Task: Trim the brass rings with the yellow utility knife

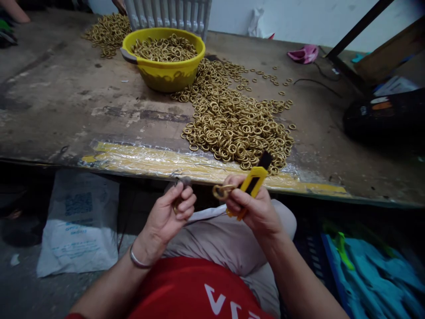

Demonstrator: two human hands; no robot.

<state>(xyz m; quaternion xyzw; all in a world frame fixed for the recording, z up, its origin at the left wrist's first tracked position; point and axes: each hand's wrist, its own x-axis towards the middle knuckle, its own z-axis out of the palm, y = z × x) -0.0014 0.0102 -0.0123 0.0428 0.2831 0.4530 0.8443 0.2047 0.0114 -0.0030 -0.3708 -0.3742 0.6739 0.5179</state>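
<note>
Left hand grasps brass ring and small grey piece; right grip clasped round yellow cutter and further rings. Ring heap lies on table, just beyond. Best: hold ring steady, cutter's black end away from skin.

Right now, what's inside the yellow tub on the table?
Lots of gold-coloured rings are heaped inside the yellow tub. Only the top ones show; they and the tub's wall cover whatever lies deeper, so I can't see the bottom.
</note>
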